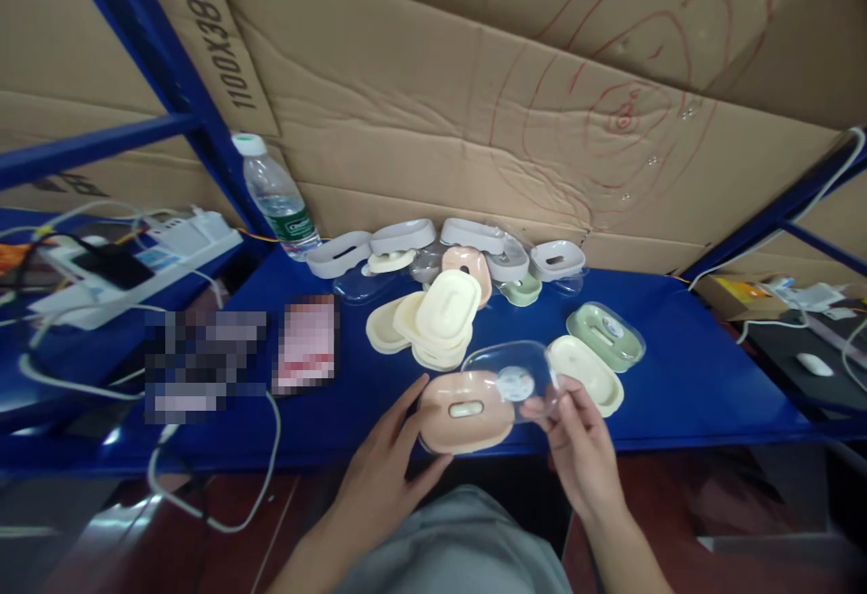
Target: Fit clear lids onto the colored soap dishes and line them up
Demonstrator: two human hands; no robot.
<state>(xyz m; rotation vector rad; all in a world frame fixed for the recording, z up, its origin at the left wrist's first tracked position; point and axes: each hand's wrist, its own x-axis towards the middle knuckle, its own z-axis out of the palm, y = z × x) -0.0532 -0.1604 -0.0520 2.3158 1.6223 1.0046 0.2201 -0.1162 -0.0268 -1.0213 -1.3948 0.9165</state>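
My left hand (391, 452) grips a peach oval plastic dish (445, 428) by its left end. The dish has a small rounded slot in its middle and sits near the table's front edge. In my right hand (581, 445) a clear plastic lid (484, 357) with a round white sticker is pinched at its right end. The lid is tilted and overlaps the dish's upper right part; whether they touch I cannot tell. Just beyond my right hand lie a cream oval dish (592, 377) and a green dish under a clear cover (613, 341).
Behind my hands is a stack of cream oval pieces (447, 305). Several grey oval frames (405, 236) line the cardboard wall (379, 97). A water bottle (276, 192) stands back left. A phone (306, 341) and white cables (275, 450) lie on the left of the blue table (704, 368).
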